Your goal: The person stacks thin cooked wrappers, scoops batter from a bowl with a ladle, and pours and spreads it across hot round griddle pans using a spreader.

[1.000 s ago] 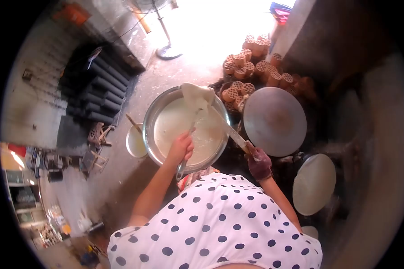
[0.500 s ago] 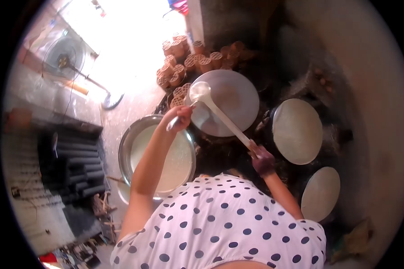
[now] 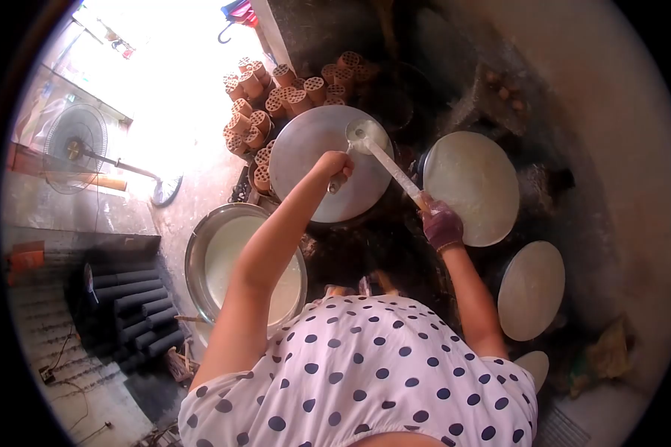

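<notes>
My left hand (image 3: 335, 167) is closed round a short metal-handled utensil (image 3: 335, 186). Its far end meets a ladle, so its shape there is unclear. In a purple glove, my right hand (image 3: 441, 222) grips the long pale handle of that ladle (image 3: 392, 168). The ladle's round head, coated with white batter, is over the right part of a large round grey lid (image 3: 306, 141). To the left of my body stands a wide metal basin (image 3: 195, 253) containing creamy white liquid (image 3: 235, 261), partly hidden by my left forearm.
Pale round surfaces, one large (image 3: 473, 190) and one smaller (image 3: 531, 290), lie to the right. Perforated clay-coloured cylinders (image 3: 279, 100) are piled behind the lid. Dark cylinders (image 3: 138, 298) are stacked at left, below a standing fan (image 3: 74, 147).
My view has shifted, moving the surroundings leftward in it. Both hands and the ladle have moved right relative to the lid; the ladle head has gone from its left to its right side.
</notes>
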{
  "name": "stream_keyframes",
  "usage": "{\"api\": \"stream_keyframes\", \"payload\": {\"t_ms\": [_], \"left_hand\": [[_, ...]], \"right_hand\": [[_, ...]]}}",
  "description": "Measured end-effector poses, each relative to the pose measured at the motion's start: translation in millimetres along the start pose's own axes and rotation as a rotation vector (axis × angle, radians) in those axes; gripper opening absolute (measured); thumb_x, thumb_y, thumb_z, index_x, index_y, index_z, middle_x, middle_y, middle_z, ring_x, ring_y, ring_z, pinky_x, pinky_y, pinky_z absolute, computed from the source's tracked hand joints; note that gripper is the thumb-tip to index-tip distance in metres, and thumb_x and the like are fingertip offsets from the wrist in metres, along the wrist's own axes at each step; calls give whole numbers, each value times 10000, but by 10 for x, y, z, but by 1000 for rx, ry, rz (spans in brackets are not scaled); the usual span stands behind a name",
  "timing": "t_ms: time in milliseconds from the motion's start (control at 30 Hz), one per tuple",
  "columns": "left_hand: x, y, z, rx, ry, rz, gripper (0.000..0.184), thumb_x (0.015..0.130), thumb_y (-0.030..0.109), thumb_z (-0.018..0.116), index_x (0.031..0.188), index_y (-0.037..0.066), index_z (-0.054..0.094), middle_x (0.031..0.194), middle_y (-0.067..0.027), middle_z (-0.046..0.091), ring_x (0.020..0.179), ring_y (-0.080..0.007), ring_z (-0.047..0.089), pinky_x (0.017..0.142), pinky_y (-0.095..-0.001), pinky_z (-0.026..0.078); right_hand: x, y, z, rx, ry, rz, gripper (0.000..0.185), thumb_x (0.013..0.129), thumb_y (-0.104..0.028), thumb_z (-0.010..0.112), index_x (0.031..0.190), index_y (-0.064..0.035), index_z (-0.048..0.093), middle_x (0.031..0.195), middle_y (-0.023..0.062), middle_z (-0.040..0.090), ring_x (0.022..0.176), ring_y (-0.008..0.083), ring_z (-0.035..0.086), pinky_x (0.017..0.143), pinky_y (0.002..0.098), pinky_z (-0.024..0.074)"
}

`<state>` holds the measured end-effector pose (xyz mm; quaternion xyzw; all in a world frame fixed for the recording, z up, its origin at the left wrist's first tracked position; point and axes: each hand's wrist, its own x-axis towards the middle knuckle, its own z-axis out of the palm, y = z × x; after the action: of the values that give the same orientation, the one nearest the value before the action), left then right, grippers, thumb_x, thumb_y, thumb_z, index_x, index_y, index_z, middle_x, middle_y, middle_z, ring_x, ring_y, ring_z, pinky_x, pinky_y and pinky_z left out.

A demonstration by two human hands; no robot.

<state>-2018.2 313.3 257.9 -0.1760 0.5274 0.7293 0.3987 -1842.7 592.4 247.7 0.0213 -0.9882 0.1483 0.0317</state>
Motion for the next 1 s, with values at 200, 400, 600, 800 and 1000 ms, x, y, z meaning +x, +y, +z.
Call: {"api": "stream_keyframes", "payload": {"t_ms": [200, 400, 600, 800, 1000], "left_hand": [[161, -61, 60, 312, 199, 348, 154, 870, 94, 481, 779, -1, 561, 659, -103, 563, 497, -237, 540, 472, -356, 446], [26, 9, 56, 1149, 585, 395, 250, 893, 188, 439, 1038, 78, 610, 840, -139, 652, 776, -325, 625, 690, -430, 491], [-259, 8, -608, 1253, 932, 576, 347, 900, 206, 411, 1196, 109, 565, 947, -189, 658, 900, -375, 625, 768, -470, 485], [-1111, -263, -1313, 993, 1103, 634, 394, 913, 245, 435, 1263, 83, 515, 900, -216, 655, 796, -388, 637, 714, -436, 498], [-2115, -664, -1167, 173, 494, 542, 373, 965, 168, 404, 1320, 62, 448, 564, 12, 399, 361, -77, 365, 325, -221, 306]], "right_hand": [[93, -169, 494, 168, -84, 302, 384, 871, -313, 588, 1242, -212, 575, 960, 166, 631, 843, 338, 626, 720, 416, 503], [116, -638, 1030, 622, 221, 409, 415, 869, -321, 594, 1237, -132, 569, 994, 217, 641, 928, 348, 624, 787, 399, 501], [507, -869, 1158, 707, 57, 559, 372, 835, -224, 637, 1184, -102, 605, 1070, 180, 642, 983, 307, 628, 831, 372, 493], [297, -1071, 1436, 876, 269, 538, 406, 814, -217, 657, 1194, -85, 606, 1063, 135, 670, 993, 258, 645, 844, 338, 492], [651, -859, 1234, 950, 188, 405, 373, 821, -173, 631, 1188, -108, 621, 1002, 124, 693, 902, 211, 664, 814, 328, 497]]}}
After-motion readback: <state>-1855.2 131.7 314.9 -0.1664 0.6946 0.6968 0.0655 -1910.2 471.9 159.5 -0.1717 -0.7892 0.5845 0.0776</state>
